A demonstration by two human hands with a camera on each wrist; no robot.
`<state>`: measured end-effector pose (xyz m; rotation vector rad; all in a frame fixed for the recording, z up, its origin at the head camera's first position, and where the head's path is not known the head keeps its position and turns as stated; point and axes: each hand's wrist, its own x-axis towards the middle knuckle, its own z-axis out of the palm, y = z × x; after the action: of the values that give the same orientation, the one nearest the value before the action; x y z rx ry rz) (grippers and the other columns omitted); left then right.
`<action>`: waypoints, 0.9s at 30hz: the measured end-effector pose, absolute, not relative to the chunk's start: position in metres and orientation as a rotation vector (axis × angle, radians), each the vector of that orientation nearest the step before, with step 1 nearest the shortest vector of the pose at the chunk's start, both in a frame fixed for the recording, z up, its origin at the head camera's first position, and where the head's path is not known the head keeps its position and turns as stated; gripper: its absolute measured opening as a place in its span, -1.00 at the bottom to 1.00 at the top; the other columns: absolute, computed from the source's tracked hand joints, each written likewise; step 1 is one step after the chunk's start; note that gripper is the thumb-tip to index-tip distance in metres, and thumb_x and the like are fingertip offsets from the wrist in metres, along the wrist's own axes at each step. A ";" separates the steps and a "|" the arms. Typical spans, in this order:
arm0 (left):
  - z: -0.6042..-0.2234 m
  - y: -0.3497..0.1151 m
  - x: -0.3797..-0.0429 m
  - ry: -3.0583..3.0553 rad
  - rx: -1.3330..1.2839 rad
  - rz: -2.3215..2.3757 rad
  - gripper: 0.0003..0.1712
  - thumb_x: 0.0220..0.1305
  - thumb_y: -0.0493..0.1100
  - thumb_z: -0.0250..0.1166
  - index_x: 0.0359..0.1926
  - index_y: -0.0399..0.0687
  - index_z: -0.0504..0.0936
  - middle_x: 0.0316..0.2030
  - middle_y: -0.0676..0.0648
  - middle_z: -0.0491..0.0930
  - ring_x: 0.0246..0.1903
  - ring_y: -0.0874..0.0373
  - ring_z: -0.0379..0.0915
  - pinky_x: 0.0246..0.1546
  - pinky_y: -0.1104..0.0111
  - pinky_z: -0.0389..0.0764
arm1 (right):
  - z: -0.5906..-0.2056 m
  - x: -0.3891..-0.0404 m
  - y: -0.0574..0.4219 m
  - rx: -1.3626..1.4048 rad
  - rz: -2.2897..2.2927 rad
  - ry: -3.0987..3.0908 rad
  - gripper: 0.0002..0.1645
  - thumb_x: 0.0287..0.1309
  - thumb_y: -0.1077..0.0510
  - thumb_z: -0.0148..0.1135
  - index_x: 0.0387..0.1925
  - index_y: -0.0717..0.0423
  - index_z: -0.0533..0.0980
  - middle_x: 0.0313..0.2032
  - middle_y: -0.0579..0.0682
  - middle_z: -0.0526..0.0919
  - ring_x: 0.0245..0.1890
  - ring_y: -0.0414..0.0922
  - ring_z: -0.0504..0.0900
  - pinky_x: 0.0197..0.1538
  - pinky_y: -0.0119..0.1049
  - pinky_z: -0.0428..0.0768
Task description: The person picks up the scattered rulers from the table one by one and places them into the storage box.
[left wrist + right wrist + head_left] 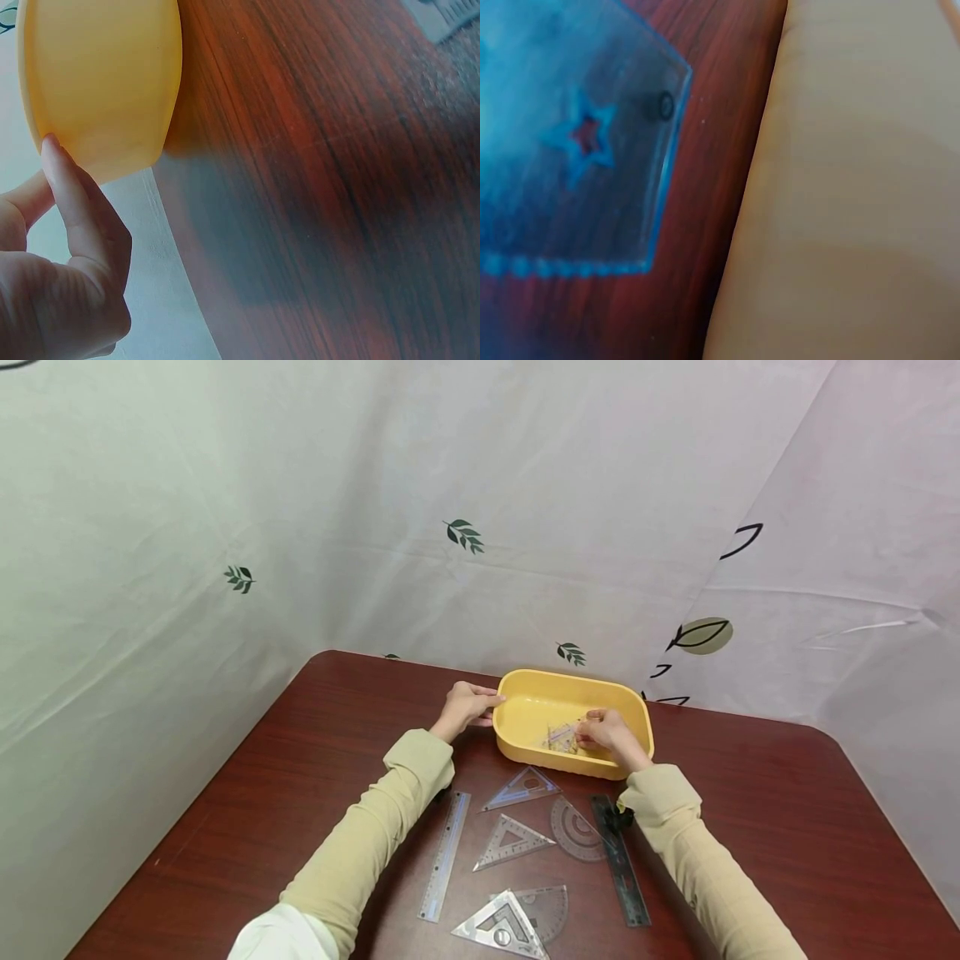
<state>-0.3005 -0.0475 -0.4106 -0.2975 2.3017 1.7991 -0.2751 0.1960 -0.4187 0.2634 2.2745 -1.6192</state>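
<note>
A yellow plastic basin [525, 714] sits near the table's back edge. My left hand [467, 703] pinches its left rim; in the left wrist view the left hand [75, 232] has thumb and finger at the edge of the yellow basin [105, 82]. My right hand [603, 732] reaches inside, fingers curled on a small clear bundle with purple and yellowish bits [561, 737]. The bundle is too small to make out its kind. The right wrist view shows a sleeve [840, 187] and a see-through ruler [630, 187] with a star cut-out, but not the hand.
Before the basin lie a clear ruler [444, 857], a dark ruler [621, 864], set squares [522, 787] [498, 853], a silvery set square [483, 925] and clear protractors [558, 827] [553, 912]. A pale leaf-patterned cloth [360, 568] hangs behind the brown table [247, 827].
</note>
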 end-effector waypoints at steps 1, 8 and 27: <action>-0.411 -0.047 -0.301 2.301 -0.299 1.799 -0.67 0.17 -0.19 0.40 -0.06 -0.27 0.67 -0.38 -0.18 0.67 -0.68 0.28 0.49 -0.67 0.52 0.64 | -0.419 -0.275 0.196 0.263 -1.616 2.296 -0.29 0.27 0.37 -0.02 0.37 0.54 0.00 -0.24 0.13 0.52 -0.52 -0.32 0.56 -0.39 -0.55 0.65; -0.410 -0.047 -0.300 2.297 -0.307 1.787 -0.67 0.17 -0.18 0.40 -0.06 -0.26 0.68 -0.34 -0.20 0.69 -0.67 0.26 0.50 -0.68 0.51 0.64 | -0.418 -0.271 0.194 0.253 -1.540 2.491 -0.36 0.22 0.35 -0.01 0.32 0.50 0.17 -0.09 0.28 0.58 -0.50 -0.32 0.57 -0.35 -0.51 0.65; -0.410 -0.048 -0.298 2.289 -0.297 1.809 -0.66 0.16 -0.20 0.40 -0.06 -0.28 0.67 -0.28 -0.26 0.71 -0.70 0.28 0.48 -0.68 0.53 0.63 | -0.396 -0.251 0.180 0.057 -1.740 2.667 -0.54 0.19 0.31 0.21 0.11 0.43 0.46 -0.21 0.31 0.67 -0.22 0.12 0.73 -0.16 -0.19 0.75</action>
<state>-0.2984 -0.0477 -0.4096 -0.2968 2.2892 1.8085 -0.2506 0.1797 -0.3960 0.0570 2.6669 -1.7401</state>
